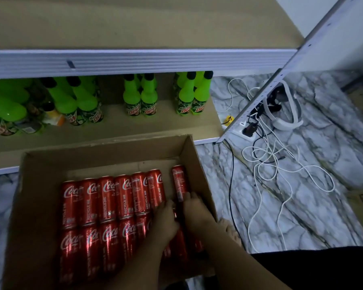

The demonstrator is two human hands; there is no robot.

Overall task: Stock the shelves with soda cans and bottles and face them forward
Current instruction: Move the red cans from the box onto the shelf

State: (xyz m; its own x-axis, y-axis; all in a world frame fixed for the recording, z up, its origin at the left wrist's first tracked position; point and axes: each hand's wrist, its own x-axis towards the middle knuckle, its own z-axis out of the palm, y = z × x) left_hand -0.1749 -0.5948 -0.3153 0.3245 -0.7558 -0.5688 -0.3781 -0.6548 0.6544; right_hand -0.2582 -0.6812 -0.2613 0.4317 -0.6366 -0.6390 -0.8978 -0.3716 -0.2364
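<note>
1. Both hands are down in the cardboard box (40,185), right among the red Coca-Cola cans (107,197) lying on their sides in two rows.
2. Left hand (166,222) rests over the cans near the right end of the rows, fingers curved over them; I cannot tell whether it grips one.
3. Right hand (194,208) sits just beside it, fingertips touching the lone can (179,181) that lies apart from the upper row by the box's right wall; a firm grip does not show.
4. The box stands on the marble-pattern floor (323,185), right against the lower shelf (134,128).
5. On that shelf, green Mountain Dew bottles (149,97) stand in clusters, labels forward on the right-hand pairs.
6. Upper shelf (134,24) shows bare board.
7. White cables (281,168) tangle on the floor to the right, near a power strip (243,130).
</note>
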